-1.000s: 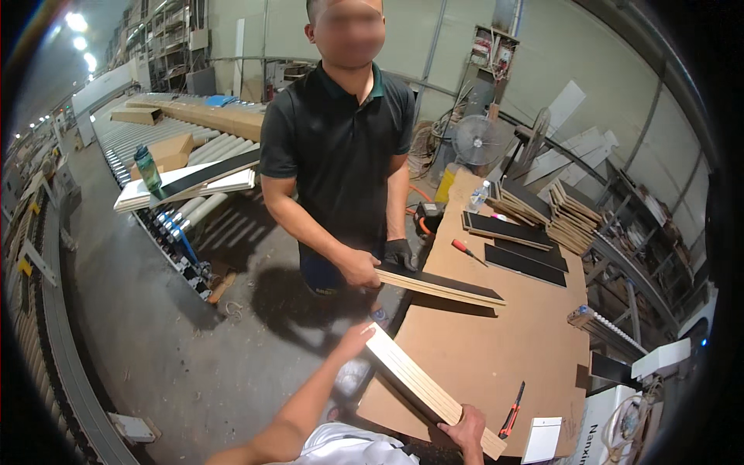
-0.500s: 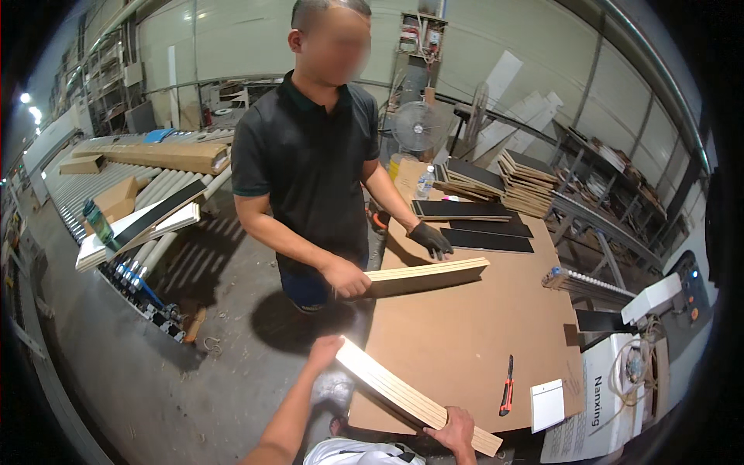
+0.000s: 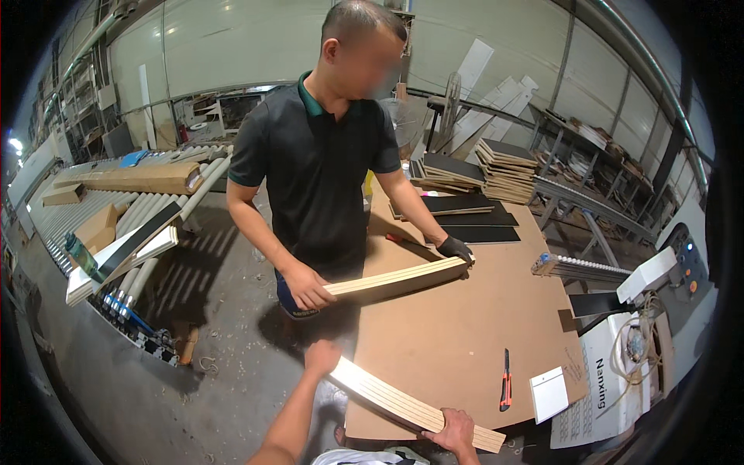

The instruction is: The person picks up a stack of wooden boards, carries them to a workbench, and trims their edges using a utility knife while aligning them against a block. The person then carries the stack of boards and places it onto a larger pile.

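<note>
A bundle of pale-edged boards [image 3: 387,400], stacked on edge, lies along the near left side of the cardboard-covered table [image 3: 442,333]. My left hand [image 3: 322,359] is closed around its left end, past the table's edge. Near the right end, my right hand [image 3: 455,431] grips the same boards, thumb on the near side and fingers over the top. Across from me a co-worker in a dark shirt holds a similar bundle of boards [image 3: 399,280]. The co-worker's bare hand [image 3: 306,287] is on its left end and a black-gloved hand [image 3: 455,249] on its right end.
A red-and-black utility knife [image 3: 506,381] and a white square panel [image 3: 549,394] lie on the table's right side. Black panels [image 3: 473,232] and stacked boards [image 3: 508,169] are at the far end. A roller conveyor [image 3: 116,221] stands left, a machine [image 3: 682,263] right.
The co-worker's gloved hand has come down onto the right end of their bundle, which has shifted slightly left. My hands keep hold of my boards. The whole view has shifted a little.
</note>
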The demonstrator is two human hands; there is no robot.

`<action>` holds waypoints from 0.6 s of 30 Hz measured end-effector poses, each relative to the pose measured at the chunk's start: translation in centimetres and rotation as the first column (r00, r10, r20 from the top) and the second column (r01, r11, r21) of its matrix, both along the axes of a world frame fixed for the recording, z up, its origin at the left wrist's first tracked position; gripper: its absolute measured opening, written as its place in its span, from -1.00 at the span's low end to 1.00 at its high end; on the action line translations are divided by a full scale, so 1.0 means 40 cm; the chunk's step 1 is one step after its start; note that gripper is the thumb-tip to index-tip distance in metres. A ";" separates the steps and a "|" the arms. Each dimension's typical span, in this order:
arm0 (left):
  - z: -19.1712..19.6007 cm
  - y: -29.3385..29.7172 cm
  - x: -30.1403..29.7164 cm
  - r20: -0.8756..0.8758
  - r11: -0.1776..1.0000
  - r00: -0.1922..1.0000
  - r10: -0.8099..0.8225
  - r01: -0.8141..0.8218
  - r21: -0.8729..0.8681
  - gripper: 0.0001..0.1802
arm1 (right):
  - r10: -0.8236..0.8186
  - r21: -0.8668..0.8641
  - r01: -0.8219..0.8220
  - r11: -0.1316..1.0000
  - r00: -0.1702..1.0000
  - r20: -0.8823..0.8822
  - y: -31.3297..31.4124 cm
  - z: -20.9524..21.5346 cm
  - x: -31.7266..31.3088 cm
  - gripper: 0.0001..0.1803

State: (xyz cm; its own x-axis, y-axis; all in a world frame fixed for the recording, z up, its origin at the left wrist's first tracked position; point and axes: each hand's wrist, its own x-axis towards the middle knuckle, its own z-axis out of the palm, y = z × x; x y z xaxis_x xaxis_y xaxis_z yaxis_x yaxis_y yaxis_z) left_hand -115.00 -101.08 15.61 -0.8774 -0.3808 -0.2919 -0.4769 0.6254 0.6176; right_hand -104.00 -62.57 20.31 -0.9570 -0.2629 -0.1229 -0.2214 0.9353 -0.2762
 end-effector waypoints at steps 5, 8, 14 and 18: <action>-0.005 0.005 0.008 -0.003 0.995 0.995 0.098 -0.098 0.004 -0.63 | -0.005 -0.015 0.005 1.000 1.000 -0.022 0.005 -0.014 0.008 -0.32; 0.001 0.006 0.008 -0.058 0.998 0.996 0.066 -0.065 0.016 -0.60 | -0.016 -0.015 0.016 1.000 1.000 -0.011 -0.010 0.004 0.010 -0.32; 0.013 0.008 0.010 -0.102 0.998 0.993 0.067 -0.067 0.007 -0.62 | -0.014 -0.032 0.013 0.999 0.999 -0.041 0.003 -0.012 0.011 -0.31; 0.013 0.010 0.013 -0.093 0.999 0.995 0.042 -0.044 -0.014 -0.62 | 0.001 0.002 -0.001 1.000 1.000 0.022 0.003 -0.009 0.007 -0.29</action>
State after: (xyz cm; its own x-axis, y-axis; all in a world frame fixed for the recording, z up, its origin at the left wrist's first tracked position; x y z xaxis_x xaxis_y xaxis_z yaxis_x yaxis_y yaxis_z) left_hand -114.48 -100.69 16.11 -0.8832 -0.4227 -0.2034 -0.4446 0.6160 0.6503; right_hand -103.72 -62.45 19.94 -0.9538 -0.2635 -0.1443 -0.2162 0.9356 -0.2792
